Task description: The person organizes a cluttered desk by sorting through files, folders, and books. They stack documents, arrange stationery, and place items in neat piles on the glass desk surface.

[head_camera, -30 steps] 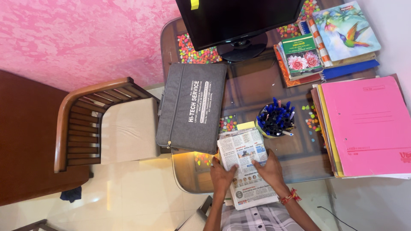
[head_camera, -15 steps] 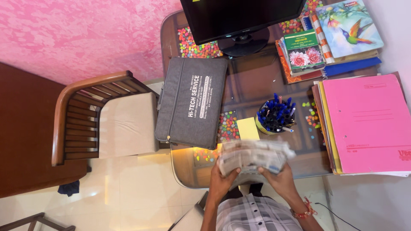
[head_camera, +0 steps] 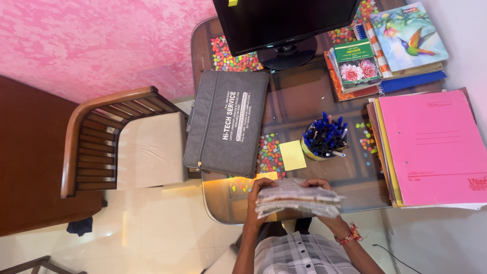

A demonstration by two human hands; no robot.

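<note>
The folded newspaper (head_camera: 298, 198) is held at the near edge of the glass-topped desk (head_camera: 304, 101), just above the surface, between both hands. The left hand (head_camera: 257, 200) is clamped on its left end and the right hand (head_camera: 324, 190) grips its right end, fingers curled over the top. Judged from its look, the item is light, limp and multi-layered; loose sheets may fan out or slide, and thin paper tears easily, so hold is best taken at both ends along the fold with even pressure. Count: one newspaper, one grey zipped pouch (head_camera: 227, 123), one yellow sticky pad (head_camera: 292, 155), one pen cup (head_camera: 324, 140), one monitor (head_camera: 284, 23), one wooden chair (head_camera: 127, 144), one stack of folders topped by a pink one (head_camera: 431, 147).
</note>
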